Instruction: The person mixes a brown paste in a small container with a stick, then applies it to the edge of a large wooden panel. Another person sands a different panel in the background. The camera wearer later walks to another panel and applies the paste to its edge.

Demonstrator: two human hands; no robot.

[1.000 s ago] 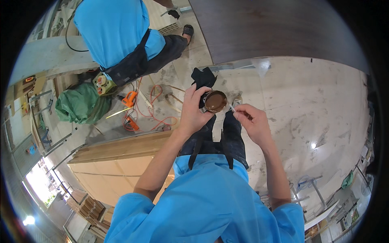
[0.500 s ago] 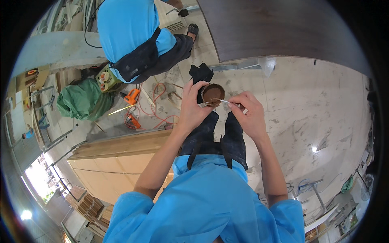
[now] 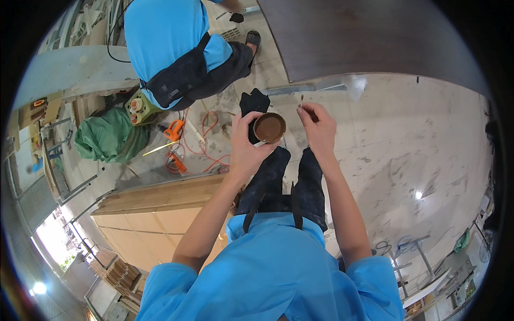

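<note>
My left hand [image 3: 247, 142] is wrapped around a small round cup of brown liquid [image 3: 270, 128], its open top facing up. A black cloth-like piece [image 3: 254, 101] shows behind the fingers and cup; whether it is gripped too, I cannot tell. To the right of the cup, my right hand [image 3: 319, 128] pinches a thin stick with a dark tip [image 3: 302, 99]. The stick points away from me and is apart from the cup; its lower part is hidden by the fingers.
A person in blue [image 3: 166, 48] bends over at the upper left. A large dark brown panel [image 3: 375, 37] fills the upper right. Orange power tools [image 3: 174, 130] with red cords lie on the floor, near a green bag [image 3: 110, 136]. A long cardboard box [image 3: 155, 219] sits left of my legs.
The stick has come out of the cup and now points upward, away from me. My right hand has moved slightly left and up; my left hand and the cup have shifted left.
</note>
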